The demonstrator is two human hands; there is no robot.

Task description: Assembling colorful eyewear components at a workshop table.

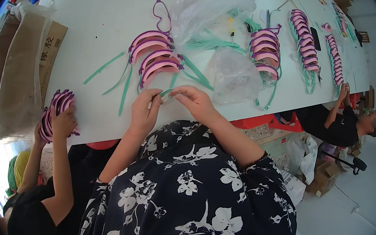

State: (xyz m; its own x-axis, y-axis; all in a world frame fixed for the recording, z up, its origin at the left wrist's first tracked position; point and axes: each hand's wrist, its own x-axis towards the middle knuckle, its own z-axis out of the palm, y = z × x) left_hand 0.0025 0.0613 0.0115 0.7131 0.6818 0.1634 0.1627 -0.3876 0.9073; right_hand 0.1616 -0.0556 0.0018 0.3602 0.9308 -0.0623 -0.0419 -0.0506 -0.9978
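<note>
Big white table [94, 35] takes up most of the room; a lined cardboard box [19, 73] sits at its left end; clear plastic bags [215, 8] are crumpled mid-table. Stacks of pink and purple visor frames [155, 57] lie just past the person's hands, more of them [264, 49] further right; loose green straps [123, 88] are scattered about. Left hand [144, 110] and right hand [194, 102] are both closed in a pinch on one thin green strap [166, 92] at the near table edge, fingertips almost meeting. A co-worker's hand [63, 121] grips a purple bundle [55, 110].
</note>
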